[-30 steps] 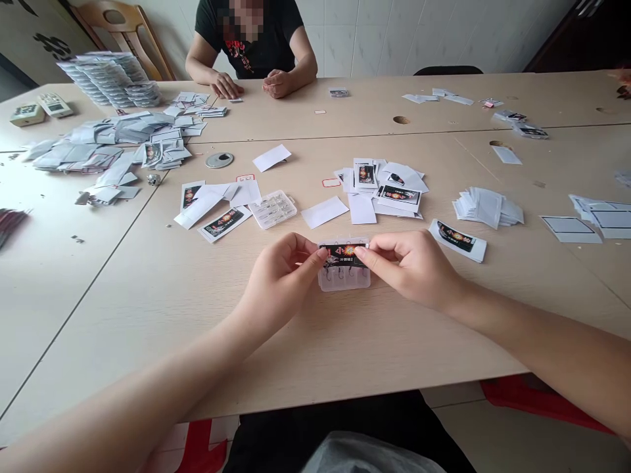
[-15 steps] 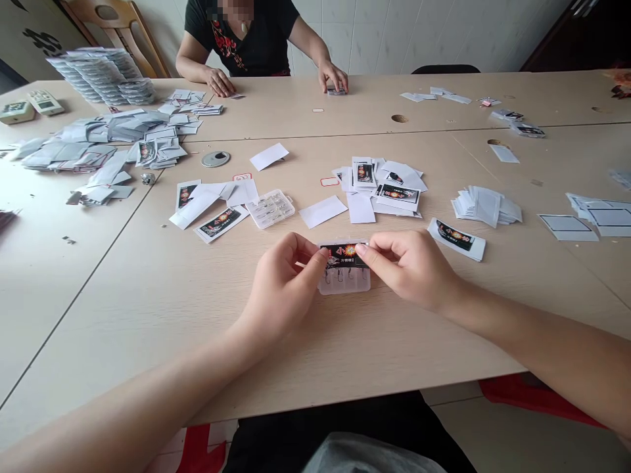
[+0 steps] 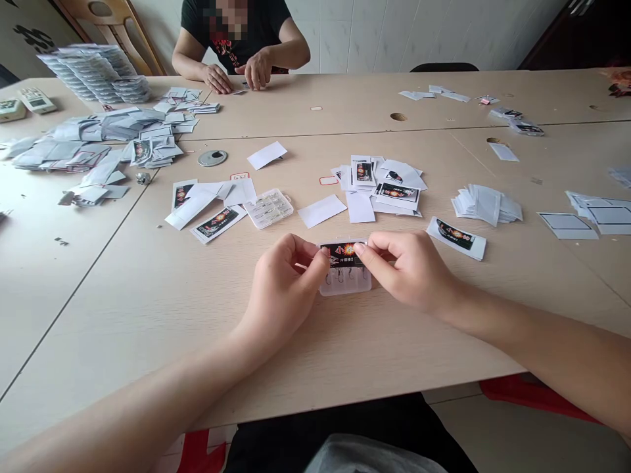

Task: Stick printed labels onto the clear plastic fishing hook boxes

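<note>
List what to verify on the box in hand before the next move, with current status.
1. Left hand at the label's left end: ok.
2. Right hand at its right end: ok.
3. Label across the upper part of the clear box, printed side up: ok.
4. Hooks visible below the label: ok.
5. Label stuck down all over: cannot tell.
6. Other person's hands away from this box: ok, across the table.

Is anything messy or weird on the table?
A little: tiny dark bits lie loose on the left, like crumbs, and cards sprawl at odd angles. The box between the left hand and right hand looks fine.
</note>
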The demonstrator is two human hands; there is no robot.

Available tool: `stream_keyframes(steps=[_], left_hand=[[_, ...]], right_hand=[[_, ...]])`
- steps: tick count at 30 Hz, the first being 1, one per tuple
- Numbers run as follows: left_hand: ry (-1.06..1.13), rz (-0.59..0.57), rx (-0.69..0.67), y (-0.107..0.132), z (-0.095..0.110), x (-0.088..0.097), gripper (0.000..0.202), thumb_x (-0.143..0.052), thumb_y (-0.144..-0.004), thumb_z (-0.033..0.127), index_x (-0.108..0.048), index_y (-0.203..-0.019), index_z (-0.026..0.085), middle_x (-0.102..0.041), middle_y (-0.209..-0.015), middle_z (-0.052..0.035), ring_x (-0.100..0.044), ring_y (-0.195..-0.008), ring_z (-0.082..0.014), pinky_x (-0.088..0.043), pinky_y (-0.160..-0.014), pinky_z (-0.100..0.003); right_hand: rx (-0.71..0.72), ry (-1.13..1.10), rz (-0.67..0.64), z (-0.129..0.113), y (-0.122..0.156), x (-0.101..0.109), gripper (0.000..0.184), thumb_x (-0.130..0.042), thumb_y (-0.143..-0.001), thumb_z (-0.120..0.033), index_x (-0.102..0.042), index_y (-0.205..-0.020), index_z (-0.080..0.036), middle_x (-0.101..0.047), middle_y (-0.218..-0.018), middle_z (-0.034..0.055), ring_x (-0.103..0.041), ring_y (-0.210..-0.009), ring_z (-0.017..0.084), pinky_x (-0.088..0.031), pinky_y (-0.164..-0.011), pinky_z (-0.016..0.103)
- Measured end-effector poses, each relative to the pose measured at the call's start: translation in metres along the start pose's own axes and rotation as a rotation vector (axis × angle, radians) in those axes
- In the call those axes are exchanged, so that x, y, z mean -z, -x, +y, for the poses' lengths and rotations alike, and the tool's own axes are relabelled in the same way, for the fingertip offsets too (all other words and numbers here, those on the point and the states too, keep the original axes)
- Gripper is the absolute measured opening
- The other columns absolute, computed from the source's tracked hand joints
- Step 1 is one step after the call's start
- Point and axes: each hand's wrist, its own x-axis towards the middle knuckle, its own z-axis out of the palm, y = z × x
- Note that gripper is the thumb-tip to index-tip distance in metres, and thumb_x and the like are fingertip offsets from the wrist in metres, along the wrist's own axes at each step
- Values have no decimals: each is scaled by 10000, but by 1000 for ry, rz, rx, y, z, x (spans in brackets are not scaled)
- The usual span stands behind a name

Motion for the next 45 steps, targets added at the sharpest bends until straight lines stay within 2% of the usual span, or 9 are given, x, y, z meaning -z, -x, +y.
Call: stream_keyframes(steps=[9,45], left_hand=[[-7,31,-27,0,1,-2,233,-619,-787,370,-537,-697,172,-575,-610,16,-509,-530,-97,-394,-460,-193],[34,33,-8,0,-3,-2,232,-624,-788,364,-534,-697,170,-569,-601,17,-494,-539,-95,-381,-461,-191]], right_hand=[[18,32,20,-1,1,0,376,-495,-864,-264,-316,-545,-179,-289,-449,-55,-245,-430,62,-190,-411,231],[25,56,31,-2,2,-1,380,-504,-866,-261,-326,-541,-175,-286,-443,-60,-237,-427,61,-187,-402,231]])
